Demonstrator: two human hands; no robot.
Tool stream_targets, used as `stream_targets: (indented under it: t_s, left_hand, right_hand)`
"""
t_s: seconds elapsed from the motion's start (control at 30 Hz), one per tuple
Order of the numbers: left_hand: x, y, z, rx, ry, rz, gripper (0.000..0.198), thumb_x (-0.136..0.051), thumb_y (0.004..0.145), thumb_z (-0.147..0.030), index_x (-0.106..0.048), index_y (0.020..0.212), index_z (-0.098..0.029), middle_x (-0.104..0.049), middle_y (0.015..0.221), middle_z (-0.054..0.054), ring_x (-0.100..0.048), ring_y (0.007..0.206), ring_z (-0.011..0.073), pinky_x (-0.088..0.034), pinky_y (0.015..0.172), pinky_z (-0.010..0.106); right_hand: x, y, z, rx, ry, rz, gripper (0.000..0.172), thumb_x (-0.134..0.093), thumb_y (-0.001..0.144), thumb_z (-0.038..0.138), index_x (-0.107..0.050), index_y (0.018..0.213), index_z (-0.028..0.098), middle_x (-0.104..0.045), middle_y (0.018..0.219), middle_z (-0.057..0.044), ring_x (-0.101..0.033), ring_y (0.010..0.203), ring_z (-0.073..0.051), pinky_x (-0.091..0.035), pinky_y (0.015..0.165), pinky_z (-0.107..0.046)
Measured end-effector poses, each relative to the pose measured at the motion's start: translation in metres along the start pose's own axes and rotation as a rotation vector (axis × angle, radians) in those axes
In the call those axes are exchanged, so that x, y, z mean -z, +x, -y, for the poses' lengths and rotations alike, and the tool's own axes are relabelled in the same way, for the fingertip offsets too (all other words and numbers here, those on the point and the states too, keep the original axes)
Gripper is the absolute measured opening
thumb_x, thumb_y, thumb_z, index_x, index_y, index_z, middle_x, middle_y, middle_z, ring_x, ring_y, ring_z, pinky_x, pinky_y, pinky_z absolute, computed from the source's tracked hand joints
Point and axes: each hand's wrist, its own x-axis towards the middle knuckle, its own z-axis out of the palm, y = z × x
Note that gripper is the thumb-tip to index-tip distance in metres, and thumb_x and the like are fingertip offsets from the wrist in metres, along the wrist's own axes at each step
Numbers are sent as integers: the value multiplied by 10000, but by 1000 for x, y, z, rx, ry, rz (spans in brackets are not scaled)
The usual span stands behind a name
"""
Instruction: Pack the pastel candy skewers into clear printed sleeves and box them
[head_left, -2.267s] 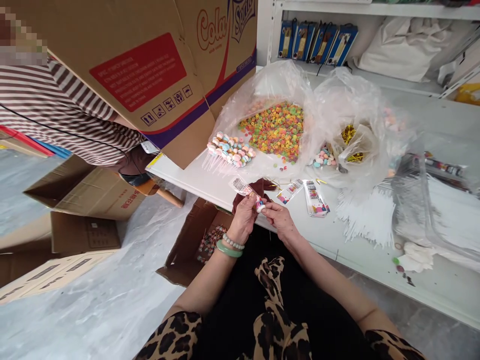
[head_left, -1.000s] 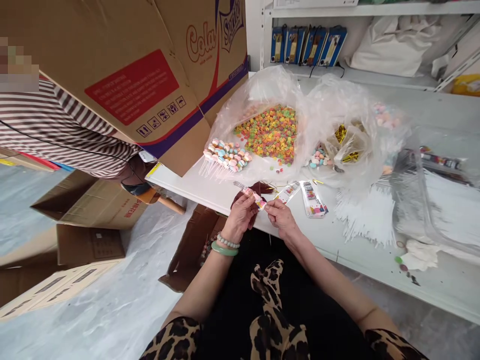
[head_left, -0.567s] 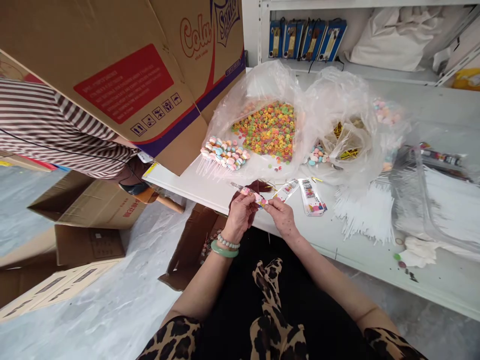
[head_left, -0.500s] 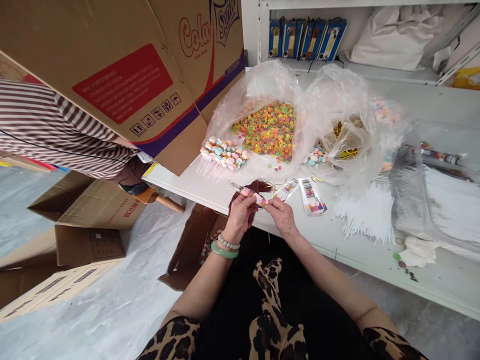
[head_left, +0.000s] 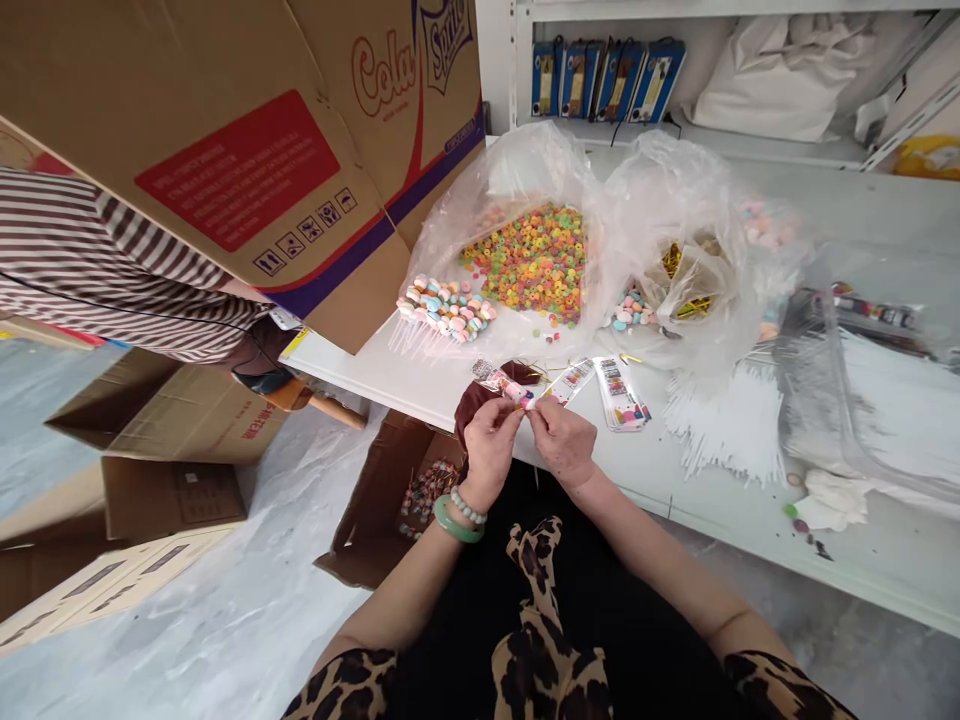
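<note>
My left hand (head_left: 489, 447) and my right hand (head_left: 564, 442) meet at the front edge of the white table (head_left: 720, 520), both pinched on a small clear candy packet (head_left: 504, 384) with pastel candies inside. The left wrist wears a green bangle and a bead bracelet. Just beyond the hands lie a dark red cloth (head_left: 480, 395) and printed wrapper sleeves (head_left: 616, 390). A row of pastel candy sticks (head_left: 444, 305) rests on a clear bag of colourful candy rings (head_left: 536, 262).
A large cola carton (head_left: 247, 150) is tilted at the upper left, with a person in a striped shirt (head_left: 105, 270) behind it. An open box (head_left: 405, 495) with packed candies sits on the floor below the table. White sticks (head_left: 731, 425), clear bags and shelving fill the right.
Both hands stay on the candy packet. They have drawn slightly closer together and tipped the packet more upright than half a second ago. The view has shifted a little.
</note>
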Motion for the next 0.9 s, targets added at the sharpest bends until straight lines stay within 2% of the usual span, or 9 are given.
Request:
stream_targets:
  t_s: [0.07,0.1,0.3,0.47,0.57,0.67,0.8,0.9]
  left_hand:
    - [1,-3,-2,-141,107,7,138,-747,715,-308,-732,835,-240,-696,900,49,-612,886,200,-462,866,304]
    - [2,-4,-4,-167,124,11,126,-740,720,-294,-747,837,-249,-703,913,54,-615,901,213,-456,885,314]
    - [4,-4,-15,-204,132,25,134,-739,703,-250,-773,833,-254,-717,917,71,-617,892,225,-432,887,307]
    - [6,0,-19,-184,186,52,17,-734,682,-247,-721,680,-238,-644,718,31,-547,757,187,-410,746,263]
    - [6,4,-18,-229,252,56,154,-698,695,-221,-622,560,-213,-514,591,-11,-425,621,135,-345,653,245]
    - [5,6,-15,-286,302,49,231,-644,705,-184,-518,513,-204,-416,556,-32,-335,578,120,-292,615,254]
    - [3,3,-16,-282,330,50,243,-626,681,-166,-468,502,-211,-392,544,-31,-311,568,127,-278,609,269]
    - [1,0,-17,-261,320,39,248,-632,662,-167,-457,494,-217,-389,539,-24,-318,571,135,-285,617,276]
  right_hand:
    - [2,-1,1,78,-56,-11,328,-422,979,325,-660,795,196,-636,618,-29,-528,583,-134,-252,575,-302]
    - [3,-1,2,110,-73,-19,316,-418,981,309,-664,818,194,-632,617,-31,-528,585,-137,-258,582,-308]
    - [9,-3,6,183,-58,-75,274,-415,975,257,-671,916,180,-639,651,-40,-550,622,-152,-305,615,-307]
    - [9,-5,5,144,49,-24,297,-412,973,261,-691,900,190,-671,686,-51,-589,661,-154,-351,644,-290]
    - [8,-4,5,96,133,-19,315,-417,976,279,-702,868,203,-708,726,-44,-616,684,-149,-367,662,-275]
    - [10,-3,7,30,189,-15,326,-436,967,315,-704,813,213,-714,725,-34,-618,672,-146,-359,638,-264]
    - [12,0,9,-60,171,3,308,-478,936,351,-692,753,226,-675,631,-15,-574,597,-139,-305,581,-267]
    - [12,0,10,-27,105,-4,335,-466,937,329,-652,682,215,-645,587,-19,-540,566,-133,-258,568,-281]
